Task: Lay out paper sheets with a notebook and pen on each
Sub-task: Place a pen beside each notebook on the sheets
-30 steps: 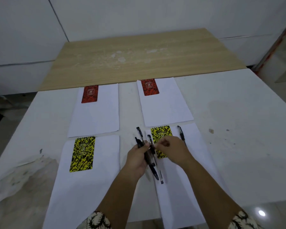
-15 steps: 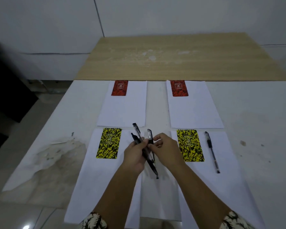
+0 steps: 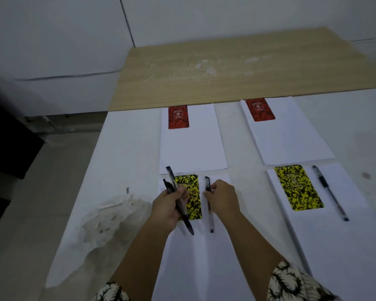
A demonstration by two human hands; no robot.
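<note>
Several white paper sheets lie on the white table. The far left sheet [image 3: 192, 146] and far right sheet [image 3: 289, 135] each carry a red notebook [image 3: 178, 116] [image 3: 260, 109]. The near right sheet [image 3: 339, 213] holds a yellow-black notebook [image 3: 297, 186] and a black pen [image 3: 329, 191]. Over the near left sheet [image 3: 204, 257] with its yellow-black notebook [image 3: 192, 192], my left hand [image 3: 167, 207] grips two black pens [image 3: 176, 196]. My right hand [image 3: 223, 198] pinches a third pen [image 3: 208, 205] just right of that notebook, tip toward me.
A light wooden tabletop [image 3: 237, 68] joins the white table at the far side. A peeled, stained patch [image 3: 109, 227] marks the table's left part, near its left edge. White walls stand behind.
My hands have separated: the right hand drew one pen out of the bundle and carried it to the right of the near left notebook. The view swung left.
</note>
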